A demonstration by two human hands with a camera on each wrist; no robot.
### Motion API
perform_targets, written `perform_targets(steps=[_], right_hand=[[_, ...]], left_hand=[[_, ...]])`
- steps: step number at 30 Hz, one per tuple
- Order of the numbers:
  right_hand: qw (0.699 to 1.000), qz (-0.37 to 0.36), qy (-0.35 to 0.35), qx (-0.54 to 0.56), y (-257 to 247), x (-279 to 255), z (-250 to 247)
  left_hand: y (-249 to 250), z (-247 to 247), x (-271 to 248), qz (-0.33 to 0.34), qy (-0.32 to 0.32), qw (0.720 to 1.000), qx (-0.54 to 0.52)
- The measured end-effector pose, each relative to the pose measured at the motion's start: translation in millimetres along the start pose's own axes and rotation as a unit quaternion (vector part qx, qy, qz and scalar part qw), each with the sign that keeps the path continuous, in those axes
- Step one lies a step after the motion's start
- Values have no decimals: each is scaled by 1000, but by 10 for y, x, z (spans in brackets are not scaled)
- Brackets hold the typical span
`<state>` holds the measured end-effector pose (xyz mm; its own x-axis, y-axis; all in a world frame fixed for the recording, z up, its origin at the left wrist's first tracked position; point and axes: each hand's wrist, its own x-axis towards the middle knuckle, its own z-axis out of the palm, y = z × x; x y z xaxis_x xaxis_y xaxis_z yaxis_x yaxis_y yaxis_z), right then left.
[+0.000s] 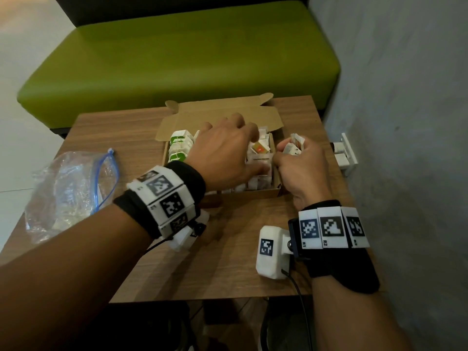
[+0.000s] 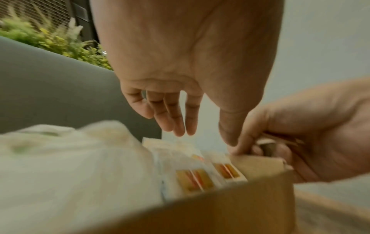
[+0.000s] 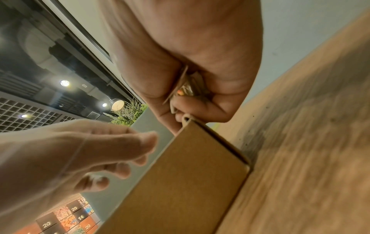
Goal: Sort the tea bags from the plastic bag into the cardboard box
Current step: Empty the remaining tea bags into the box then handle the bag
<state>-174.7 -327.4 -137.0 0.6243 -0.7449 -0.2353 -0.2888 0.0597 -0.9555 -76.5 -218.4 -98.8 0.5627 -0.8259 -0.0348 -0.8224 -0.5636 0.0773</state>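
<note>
An open cardboard box (image 1: 266, 192) sits mid-table, packed with white tea bags (image 1: 180, 145), some green-labelled at the left, orange-labelled ones (image 2: 202, 178) at the right. My left hand (image 1: 228, 150) hovers over the box with fingers (image 2: 176, 120) straight and loosely spread, holding nothing. My right hand (image 1: 298, 158) is at the box's right wall, curled round a bunch of tea bags (image 1: 293, 145), which show in its fist (image 3: 186, 90). The clear plastic bag (image 1: 68, 193) with a blue zip lies at the table's left.
The box's lid flap (image 1: 222, 117) stands open at the back. A green bench (image 1: 177, 59) lies beyond the wooden table (image 1: 228, 262). A grey wall (image 1: 405, 122) with a white socket fitting (image 1: 345, 154) is close on the right.
</note>
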Motion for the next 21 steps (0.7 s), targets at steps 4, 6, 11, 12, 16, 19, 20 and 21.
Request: perform_targets(steps=[4,6,11,12,16,19,20,21], right_hand=[[1000,-4,6,-1,-4,-2,16],[1000,-10,17,-8,-4,-7,29],[1000,-2,20,-10,-8,-23,39],[1000,-3,20,-11,-4,-18,37],[1000,-6,20,-18,8,-2,48],[1000,-7,20,-16,16,8,44],[1000,-8,20,-15,19,10,44],[1000,-9,20,-16,24,13,44]], left_hand=[[-254,-194,-79,-27,-23,999,-5],[-299,-221,-114,-5,-66,997,42],[-292,-120,-157,25,-85,992,93],[-294,-106,-155,27,-82,991,100],[-292,-23,-162,27,-83,989,115],[-298,12,-162,10,-75,992,100],[-300,13,-155,4,-70,993,93],[-300,15,-147,-1,-66,994,89]])
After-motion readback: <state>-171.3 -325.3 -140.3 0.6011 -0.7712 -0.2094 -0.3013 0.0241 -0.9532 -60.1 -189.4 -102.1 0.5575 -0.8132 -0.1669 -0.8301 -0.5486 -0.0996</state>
